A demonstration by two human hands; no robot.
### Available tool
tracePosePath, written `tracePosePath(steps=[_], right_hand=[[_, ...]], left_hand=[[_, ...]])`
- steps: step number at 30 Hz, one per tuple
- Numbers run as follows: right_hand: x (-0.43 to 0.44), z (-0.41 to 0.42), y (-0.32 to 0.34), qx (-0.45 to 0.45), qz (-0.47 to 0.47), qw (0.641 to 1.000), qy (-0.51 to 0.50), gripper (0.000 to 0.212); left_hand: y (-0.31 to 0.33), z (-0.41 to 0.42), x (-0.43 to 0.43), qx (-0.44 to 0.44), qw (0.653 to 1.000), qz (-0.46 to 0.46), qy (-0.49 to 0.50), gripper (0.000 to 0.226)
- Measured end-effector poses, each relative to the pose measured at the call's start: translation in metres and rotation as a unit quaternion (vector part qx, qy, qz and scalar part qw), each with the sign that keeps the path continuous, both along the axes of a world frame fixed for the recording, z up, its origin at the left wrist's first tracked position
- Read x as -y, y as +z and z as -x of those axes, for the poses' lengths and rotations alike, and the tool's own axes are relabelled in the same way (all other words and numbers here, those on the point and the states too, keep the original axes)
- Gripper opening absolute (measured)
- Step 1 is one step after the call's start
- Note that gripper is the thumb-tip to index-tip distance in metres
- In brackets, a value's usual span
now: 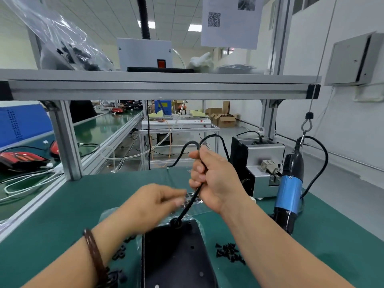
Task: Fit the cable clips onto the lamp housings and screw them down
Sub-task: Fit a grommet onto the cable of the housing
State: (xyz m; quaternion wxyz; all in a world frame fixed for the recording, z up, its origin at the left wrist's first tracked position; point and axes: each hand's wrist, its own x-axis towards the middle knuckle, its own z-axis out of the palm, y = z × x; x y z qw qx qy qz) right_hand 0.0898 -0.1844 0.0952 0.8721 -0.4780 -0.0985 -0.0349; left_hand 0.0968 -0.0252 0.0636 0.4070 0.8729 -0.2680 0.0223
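Observation:
A black lamp housing (176,256) lies on the green mat in front of me. Its black cable (190,202) rises from a grommet (176,223) at the housing's far end. My right hand (212,179) grips that cable above the housing, and the cable loops up over the fist. My left hand (153,204) is blurred just left of the cable, fingers pointing at it; whether they hold anything cannot be told. Small black cable clips (119,254) lie left of the housing. Black screws (229,253) lie in a heap on its right.
A blue and black electric screwdriver (289,188) hangs from a hook at the right. A grey screw feeder (259,165) stands behind it. A sheet of round black pads (192,199) lies under the hands. Red lamps (20,160) sit on the bench at left.

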Motion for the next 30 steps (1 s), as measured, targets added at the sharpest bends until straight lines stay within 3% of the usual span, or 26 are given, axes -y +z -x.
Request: tracePosePath(steps=[1, 3, 6, 9, 11, 14, 20, 23, 25, 26, 28, 30], right_hand=[[0.000, -0.001, -0.002, 0.014, -0.006, 1.000, -0.001, 0.034], [-0.004, -0.001, -0.007, 0.045, 0.022, 0.999, -0.001, 0.035], [-0.016, 0.003, -0.018, 0.059, 0.144, 0.988, -0.001, 0.036], [-0.022, 0.004, -0.026, 0.055, 0.307, 0.949, -0.049, 0.037], [-0.022, 0.004, -0.031, 0.046, 0.402, 0.910, -0.088, 0.036], [-0.020, 0.002, -0.039, 0.017, 0.463, 0.879, -0.116, 0.036], [0.004, -0.004, -0.023, -0.008, 0.418, 0.907, -0.046, 0.043], [0.017, -0.011, -0.013, 0.015, 0.351, 0.915, -0.197, 0.034], [0.030, -0.014, -0.004, 0.026, 0.287, 0.917, -0.277, 0.040], [0.036, -0.014, 0.001, 0.019, 0.241, 0.935, -0.260, 0.047], [0.044, -0.013, 0.009, -0.017, 0.098, 0.982, -0.160, 0.054], [0.047, -0.014, 0.013, -0.044, -0.106, 0.991, -0.071, 0.042]], left_hand=[[0.011, -0.006, -0.001, -0.078, 0.991, 0.102, 0.022, 0.026], [0.033, -0.026, 0.002, -0.224, 0.925, 0.299, 0.064, 0.028], [0.071, -0.053, 0.021, -0.353, 0.847, 0.392, 0.060, 0.033], [0.090, -0.089, 0.035, -0.384, 0.784, 0.477, 0.106, 0.017], [0.084, -0.110, 0.031, -0.378, 0.757, 0.509, 0.156, 0.022], [0.064, -0.125, 0.028, -0.354, 0.772, 0.495, 0.182, 0.023], [0.071, -0.107, -0.002, -0.251, 0.870, 0.399, 0.141, 0.022], [0.095, -0.088, -0.037, -0.199, 0.913, 0.334, 0.119, 0.022], [0.105, -0.074, -0.053, -0.179, 0.936, 0.289, 0.090, 0.029], [0.107, -0.068, -0.058, -0.170, 0.945, 0.269, 0.074, 0.030], [0.109, -0.059, -0.064, -0.158, 0.957, 0.237, 0.047, 0.027], [0.109, -0.054, -0.066, -0.159, 0.963, 0.216, 0.021, 0.033]])
